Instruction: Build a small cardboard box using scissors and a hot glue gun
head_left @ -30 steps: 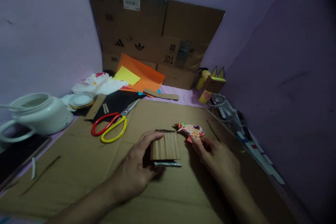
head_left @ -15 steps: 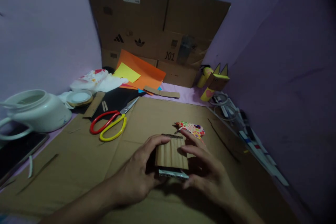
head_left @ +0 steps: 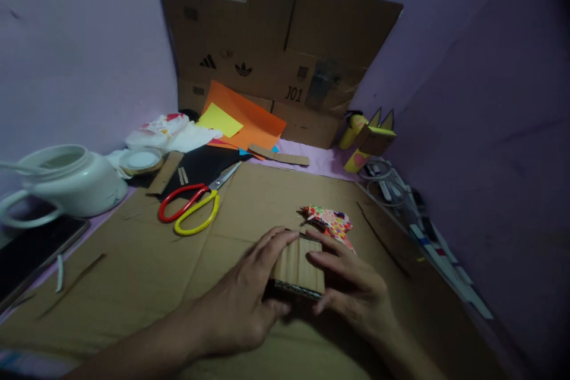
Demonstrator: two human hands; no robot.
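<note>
A small corrugated cardboard piece [head_left: 299,264], ridged on top with a dark lower layer at its near edge, is held between both hands above the cardboard mat. My left hand [head_left: 244,291] grips its left side, fingers over the far corner and thumb near the front. On the right side, my right hand [head_left: 351,279] holds it with curved fingers on the top and edge and the thumb at the near corner. Just beyond the hands lies a colourful patterned scrap [head_left: 332,222]. Red and yellow-handled scissors [head_left: 196,205] rest to the left.
A white pot [head_left: 73,181] and a dark phone [head_left: 40,255] sit at left. Orange paper [head_left: 247,119] and a cardboard strip [head_left: 280,156] lie at the back. A yellow cardboard figure [head_left: 374,136] stands back right, with markers [head_left: 440,249] along the right edge.
The gap between the ridged top and the lower layer has narrowed. My left fingers have moved farther over the piece's far edge. The whole view has shifted slightly.
</note>
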